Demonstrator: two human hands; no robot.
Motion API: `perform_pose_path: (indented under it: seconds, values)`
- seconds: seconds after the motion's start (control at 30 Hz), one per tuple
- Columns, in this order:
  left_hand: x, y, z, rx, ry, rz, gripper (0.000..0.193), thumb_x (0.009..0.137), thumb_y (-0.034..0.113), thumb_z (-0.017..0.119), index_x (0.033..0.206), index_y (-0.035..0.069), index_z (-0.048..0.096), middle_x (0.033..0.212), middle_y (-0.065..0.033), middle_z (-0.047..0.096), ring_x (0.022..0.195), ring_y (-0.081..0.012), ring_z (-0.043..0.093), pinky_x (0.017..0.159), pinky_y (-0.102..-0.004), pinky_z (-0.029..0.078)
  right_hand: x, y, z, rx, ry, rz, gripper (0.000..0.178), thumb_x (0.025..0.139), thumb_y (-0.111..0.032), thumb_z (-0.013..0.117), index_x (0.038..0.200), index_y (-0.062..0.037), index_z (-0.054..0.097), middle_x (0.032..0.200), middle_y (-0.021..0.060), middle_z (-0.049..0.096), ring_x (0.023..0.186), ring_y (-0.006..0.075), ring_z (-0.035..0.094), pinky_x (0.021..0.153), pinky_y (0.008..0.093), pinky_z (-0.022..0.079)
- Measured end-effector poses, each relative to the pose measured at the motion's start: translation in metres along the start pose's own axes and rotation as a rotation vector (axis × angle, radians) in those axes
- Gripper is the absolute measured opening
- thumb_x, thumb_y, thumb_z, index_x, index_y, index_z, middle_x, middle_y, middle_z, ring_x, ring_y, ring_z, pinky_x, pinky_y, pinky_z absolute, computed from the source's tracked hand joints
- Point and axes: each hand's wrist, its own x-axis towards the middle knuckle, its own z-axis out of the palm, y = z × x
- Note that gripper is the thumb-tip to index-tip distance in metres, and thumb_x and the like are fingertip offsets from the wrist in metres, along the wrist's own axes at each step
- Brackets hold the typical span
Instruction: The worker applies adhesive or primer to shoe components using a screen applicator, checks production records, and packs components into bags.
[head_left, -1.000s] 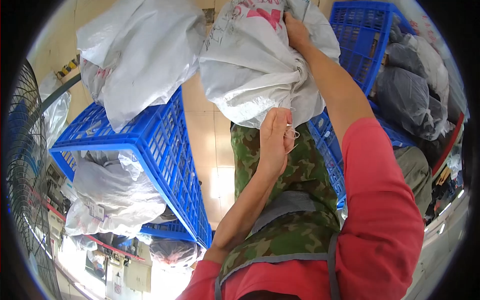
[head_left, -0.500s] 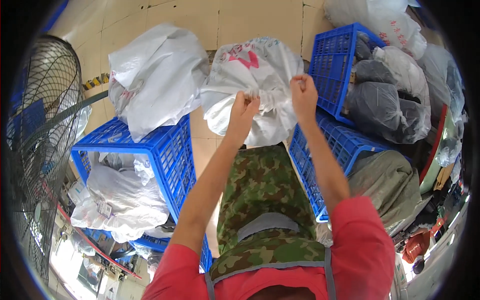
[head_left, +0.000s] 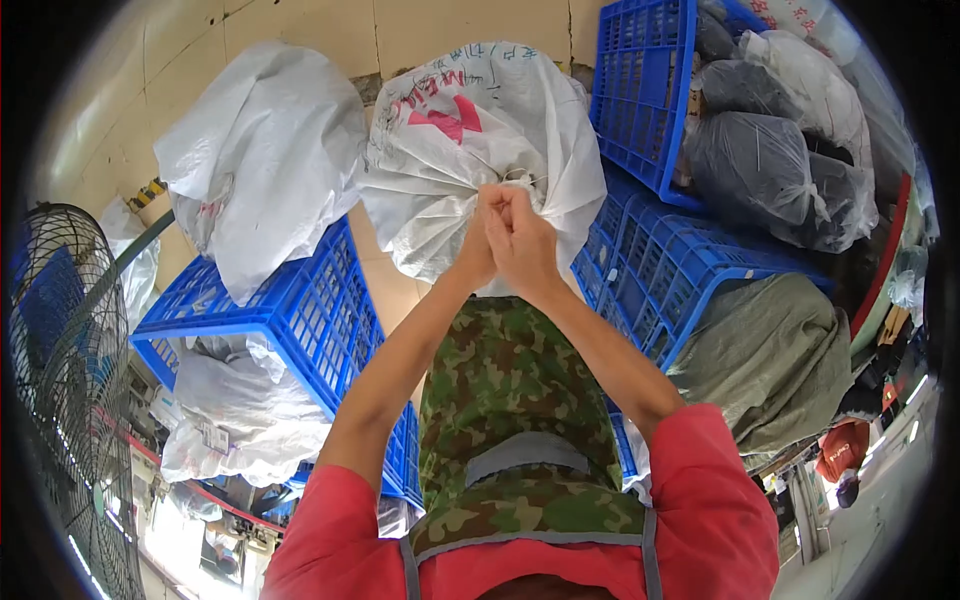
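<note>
A full white woven sack (head_left: 420, 180) with pink and blue markings stands in front of me, its mouth gathered into radiating folds. Both my hands meet at the gathered neck. My left hand (head_left: 478, 245) is closed there, partly covered by the other one. Pressed against it, my right hand (head_left: 524, 245) is closed too, with fingers curled at the bunched cloth. A thin tie or loose strand (head_left: 518, 174) seems to show just beyond the fingertips; whether either hand pinches it is hidden.
Another white sack (head_left: 265, 150) rests against a blue crate (head_left: 300, 300) at left. Stacked blue crates (head_left: 640, 110) stand at right, with dark plastic-wrapped bundles (head_left: 750, 165) and a grey-green sack (head_left: 770, 360). A wire-guarded fan (head_left: 70, 380) is at far left.
My hands, apart on the sack before, have come together at its neck. The right hand moved left and inward. The sack's mouth is gathered tighter, and the view has shifted slightly.
</note>
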Motion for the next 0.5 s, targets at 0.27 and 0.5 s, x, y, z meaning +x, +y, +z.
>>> perform_pose_path:
  seconds: [0.27, 0.5]
  values:
    - [-0.023, -0.001, 0.006, 0.061, 0.301, 0.005, 0.030, 0.082, 0.007, 0.063, 0.109, 0.005, 0.050, 0.102, -0.0135, 0.047, 0.096, -0.0298, 0.051, 0.085, -0.0356, 0.042, 0.028, -0.012, -0.037, 0.422, -0.135, 0.144, 0.025, 0.085, -0.016, 0.065, 0.101, 0.0020, 0.060, 0.082, 0.0079, 0.066, 0.067, 0.0124, 0.061, 0.063, 0.0265, 0.050]
    - [-0.024, 0.015, -0.003, 0.103, 0.307, 0.068, 0.024, 0.087, 0.014, 0.059, 0.106, 0.002, 0.050, 0.105, -0.0145, 0.049, 0.095, -0.0295, 0.051, 0.085, -0.0356, 0.041, 0.073, -0.021, -0.048, -0.247, -0.723, -0.123, 0.020, 0.087, -0.021, 0.064, 0.092, -0.0020, 0.067, 0.077, -0.0007, 0.064, 0.070, 0.0108, 0.059, 0.062, 0.0255, 0.047]
